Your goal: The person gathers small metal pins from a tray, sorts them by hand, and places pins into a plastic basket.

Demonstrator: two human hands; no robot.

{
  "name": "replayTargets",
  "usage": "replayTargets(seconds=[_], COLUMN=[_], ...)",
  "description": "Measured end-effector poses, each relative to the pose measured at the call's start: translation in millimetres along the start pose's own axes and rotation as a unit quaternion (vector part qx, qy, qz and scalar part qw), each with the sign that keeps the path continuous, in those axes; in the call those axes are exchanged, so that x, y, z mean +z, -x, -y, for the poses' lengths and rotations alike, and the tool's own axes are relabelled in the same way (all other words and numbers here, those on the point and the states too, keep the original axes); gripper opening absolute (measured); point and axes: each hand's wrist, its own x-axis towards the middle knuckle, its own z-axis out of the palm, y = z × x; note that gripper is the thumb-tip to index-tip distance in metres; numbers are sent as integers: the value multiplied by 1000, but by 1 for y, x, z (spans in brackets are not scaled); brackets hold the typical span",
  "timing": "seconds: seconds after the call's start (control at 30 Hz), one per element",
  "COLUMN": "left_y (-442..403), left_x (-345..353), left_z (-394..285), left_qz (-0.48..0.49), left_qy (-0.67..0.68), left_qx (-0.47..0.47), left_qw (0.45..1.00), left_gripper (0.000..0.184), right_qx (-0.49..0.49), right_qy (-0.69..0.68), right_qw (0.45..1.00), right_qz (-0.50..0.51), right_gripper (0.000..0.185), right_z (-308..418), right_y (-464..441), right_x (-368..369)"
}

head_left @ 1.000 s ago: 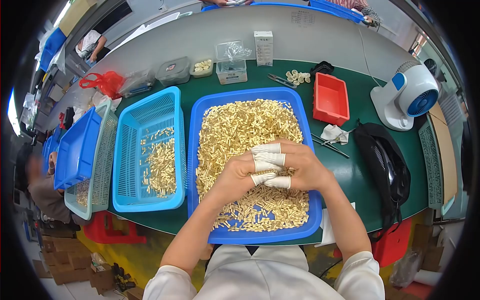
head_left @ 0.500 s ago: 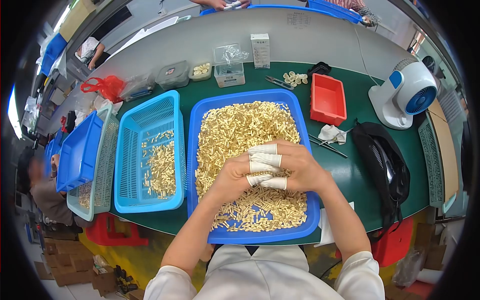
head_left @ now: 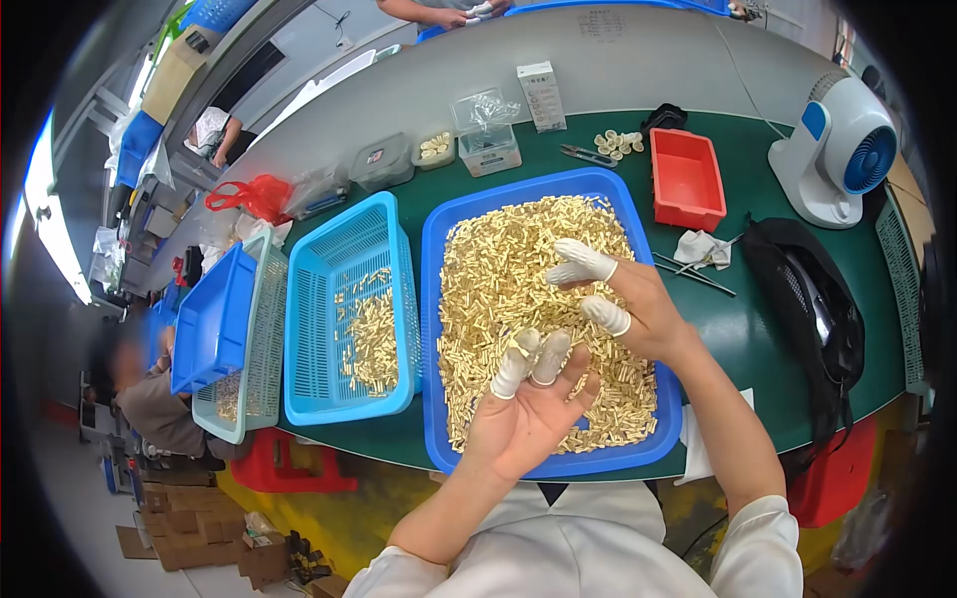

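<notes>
A blue tray (head_left: 435,299) holds a thick layer of small gold-coloured metal pieces (head_left: 508,269), short and rod-like. My left hand (head_left: 528,409) is palm up over the tray's lower part, fingers apart, with white finger cots on two digits. A few gold pieces show by its capped fingertips; whether they rest on them or lie behind is unclear. Above the right half of the pieces is my right hand (head_left: 643,309), also open, its capped thumb and fingers spread. A light blue basket (head_left: 302,319) with fewer gold pieces stands left of the tray.
A red bin (head_left: 688,179), tweezers (head_left: 698,275), a black bag (head_left: 797,309) and a white fan (head_left: 827,149) are on the right. Stacked bins (head_left: 214,319) stand at far left. Clear boxes (head_left: 488,149) line the back. Co-workers sit at the left and beyond the partition.
My hands were cupped together over the pieces; now they are apart. The left has turned palm up and moved lower, the right has spread its fingers. The camera view has shifted.
</notes>
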Motion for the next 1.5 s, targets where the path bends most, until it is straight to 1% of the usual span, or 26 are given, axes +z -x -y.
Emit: replayTargets(seconds=[0.03, 0.1, 0.2, 0.3, 0.6, 0.63, 0.67, 0.7, 0.73, 0.77, 0.8, 0.83, 0.87, 0.9, 1.0, 1.03, 1.07, 1.13, 1.17, 1.23, 1.3, 1.33, 1.37, 1.4, 1.43, 1.5], left_y=[2, 4, 7, 7, 9, 11, 14, 18, 25, 34, 40, 45, 49, 53, 59, 60, 59, 53, 53, 56, 58, 59, 58, 58, 58, 58], left_x=[2, 4, 6, 8, 4, 1, -2, -5, -5, -4, -3, -1, -2, -5, -14, -12, -10, -5, -5, -8, -7, -7, -8, -11, -14, -20], left_z=[2, 4, 4, 4, -9, -22, -38, -54, -73, -94, -113, -132, -144, -151, -163, -162, -156, -148, -148, -149, -153, -154, -155, -154, -154, -157], left_qz=[-7, -4, 6, -20, 0, 5, 9, 11, -32, -76, -75, -176, -275, -276, -276, -279, -276, -268, -274, -281, -273, -281, -288, -298, -299, -301], left_qy=[48, 59, 81, 113, 119, 3, -112, -225, -341, -446, -447, -543, -622, -620, -838, -835, -861, -901, -897, -883, -883, -864, -842, -816, -818, -798], left_qx=[0, 1, 9, 20, 33, 92, 150, 205, 281, 350, 357, 366, 368, 381, 265, 273, 266, 254, 261, 277, 271, 286, 298, 309, 299, 338], left_qw=[999, 998, 997, 993, 992, 996, 982, 952, 897, 820, 817, 735, 634, 628, 389, 389, 335, 226, 226, 256, 268, 306, 346, 386, 389, 399], left_gripper=[26, 26, 26, 26, 26, 26, 26, 25, 28, 31, 31, 35, 39, 39, 43, 43, 42, 41, 41, 38, 36, 35, 34, 33, 33, 30], right_qx=[-5, -16, -20, -24, -17, -18, -26, -20, -13, -6, -13, -14, -17, -23, -42, -39, -44, 15, 45, 64, 32, 8, -4, -45, -36, -17], right_qy=[20, 64, 68, 77, 123, 123, 119, 119, 120, 122, 120, 129, 138, 147, 175, 190, 193, 140, 110, 19, -75, -117, -150, -166, -171, -168], right_qw=[1000, 998, 997, 997, 992, 992, 992, 992, 992, 992, 992, 991, 990, 988, 982, 979, 978, 988, 992, 993, 981, 970, 946, 938, 939, 939], right_qz=[6, 20, 19, 17, 34, 36, 41, 39, 36, 34, 38, 36, 35, 36, 58, 64, 70, 58, 52, 100, 175, 213, 289, 302, 298, 299], right_gripper=[55, 53, 52, 51, 50, 50, 50, 49, 48, 47, 47, 46, 45, 44, 41, 40, 40, 38, 37, 39, 38, 35, 46, 51, 51, 49], right_z=[0, 1, 1, 0, -3, -4, -4, -5, -6, -6, -6, -6, -5, -5, -8, -5, 3, 23, 35, 96, 157, 186, 209, 223, 222, 227], right_y=[0, 0, 0, 0, 2, 1, 0, 0, 0, 1, 3, 3, 3, 2, 0, 1, 5, 3, -1, -12, -23, -30, -36, -38, -34, -25], right_x=[1, 0, 2, 3, 3, 4, 5, 6, 6, 6, 6, 6, 7, 8, 8, 10, 14, 25, 33, 48, 55, 57, 57, 62, 56, 64])
